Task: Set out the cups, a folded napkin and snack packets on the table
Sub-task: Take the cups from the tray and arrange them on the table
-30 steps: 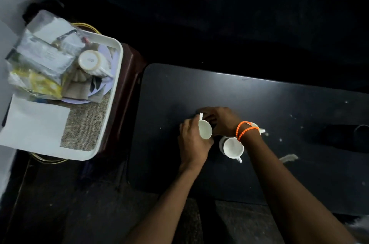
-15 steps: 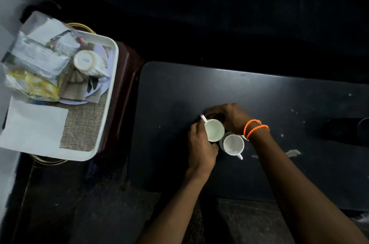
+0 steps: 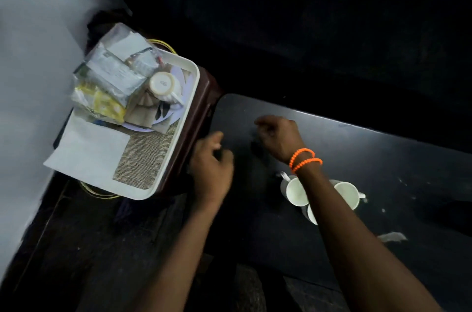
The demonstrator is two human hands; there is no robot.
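Observation:
Three white cups stand close together on the black table (image 3: 357,148): one (image 3: 293,190) left of my right forearm, one (image 3: 347,194) right of it, and a third (image 3: 312,214) mostly hidden under the arm. My left hand (image 3: 210,167) hovers at the table's left edge, empty, fingers loosely curled. My right hand (image 3: 277,136), with orange bead bracelets at the wrist, hangs empty over the table's left part. On the white tray (image 3: 189,97) to the left lie an upturned cup (image 3: 163,85), snack packets (image 3: 112,76) and a folded beige napkin (image 3: 145,109).
The tray rests on a dark red stool (image 3: 201,112) beside the table and also holds a woven mat (image 3: 145,158) and white paper (image 3: 86,150). A pale wall (image 3: 30,56) runs along the left. A paper scrap (image 3: 390,236) lies on the table at the right.
Both hands have let go of the cup they were setting down beside the others and moved left toward the tray. The camera has swung left too.

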